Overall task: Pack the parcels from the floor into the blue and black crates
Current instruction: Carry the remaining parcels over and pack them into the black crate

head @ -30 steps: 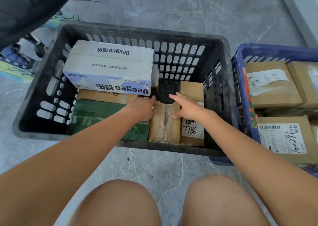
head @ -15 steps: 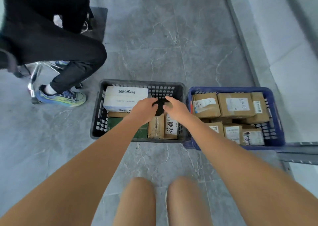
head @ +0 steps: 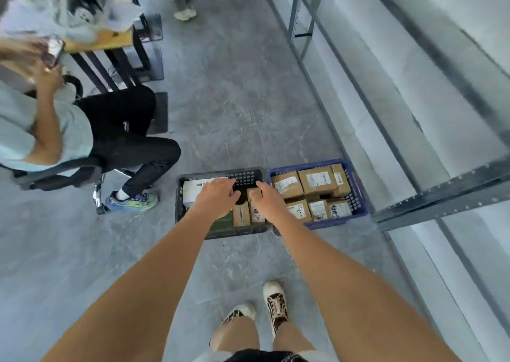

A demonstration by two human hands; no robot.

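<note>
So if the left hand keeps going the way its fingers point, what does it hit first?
Probably the far mesh wall of the black crate. The left hand points up-right over the dark gap beside the white box; its height above the crate is unclear.

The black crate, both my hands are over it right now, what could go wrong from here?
1. The black crate still shows a bare gap at its back right; the upright cardboard parcels beside it may tip in.
2. The seated person's foot lies close to the crate's left side, so sliding it could bump them.
3. The left hand and right hand hold nothing yet; a hasty grip could slip.
</note>
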